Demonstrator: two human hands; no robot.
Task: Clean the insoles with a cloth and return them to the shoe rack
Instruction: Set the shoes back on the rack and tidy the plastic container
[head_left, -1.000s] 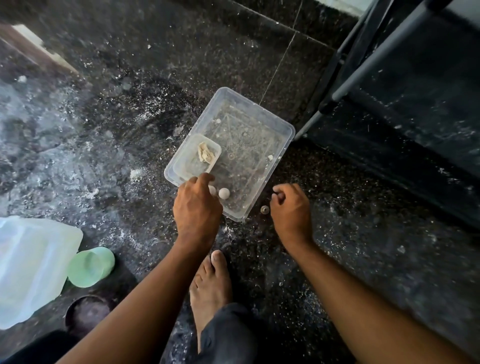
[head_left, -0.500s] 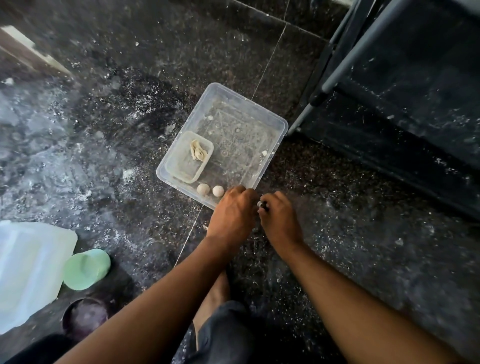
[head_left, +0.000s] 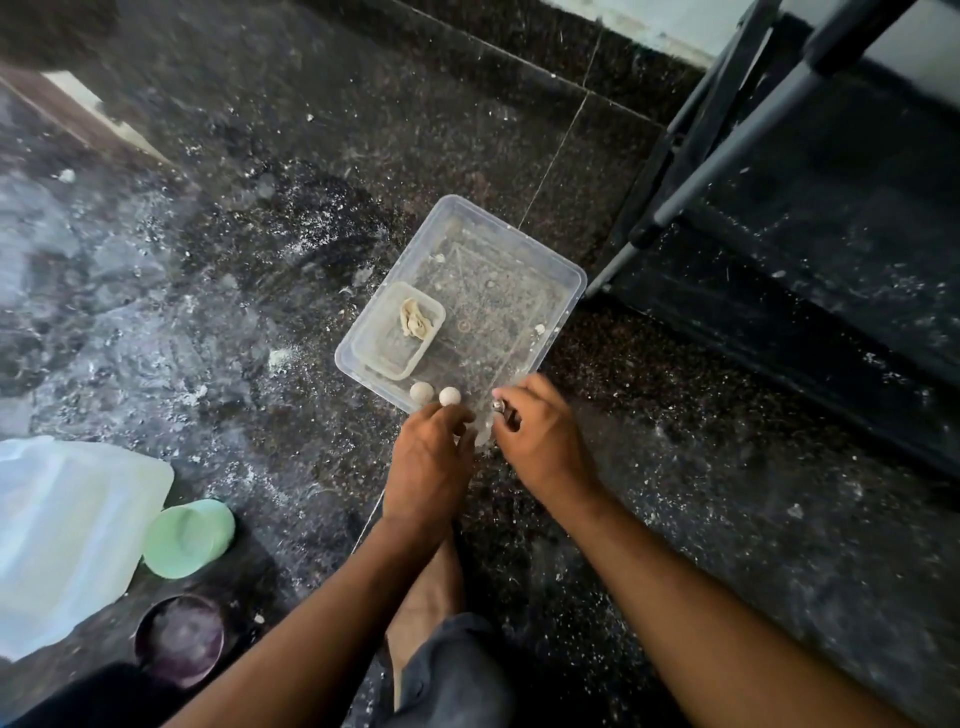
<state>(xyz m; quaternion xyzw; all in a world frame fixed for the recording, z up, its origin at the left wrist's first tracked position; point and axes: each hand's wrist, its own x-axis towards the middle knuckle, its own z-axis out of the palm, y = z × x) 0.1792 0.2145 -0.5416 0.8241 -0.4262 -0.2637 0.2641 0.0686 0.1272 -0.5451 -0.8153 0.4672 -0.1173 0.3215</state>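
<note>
No insole shows in the head view. A crumpled pale cloth (head_left: 415, 319) lies in a small tub (head_left: 384, 358) inside a clear plastic container (head_left: 571, 275) on the dusty dark floor. Two white balls (head_left: 421, 392) sit at the container's near edge. My right hand (head_left: 540, 441) pinches a small shiny metal piece (head_left: 497, 405) over the container's near corner. My left hand (head_left: 428, 467) hovers beside it with fingers curled down, and their tips are hidden. The black shoe rack (head_left: 727, 140) stands at the upper right.
A white plastic jug (head_left: 67, 535), a green cup (head_left: 189, 538) and a dark round bowl (head_left: 179, 639) sit at the lower left. My bare foot (head_left: 426, 597) rests between my arms. White powder is scattered over the floor.
My left hand moved from the container's left side to meet my right hand at the near corner, then drew slightly apart. The small metal piece left the floor in my right hand's pinch.
</note>
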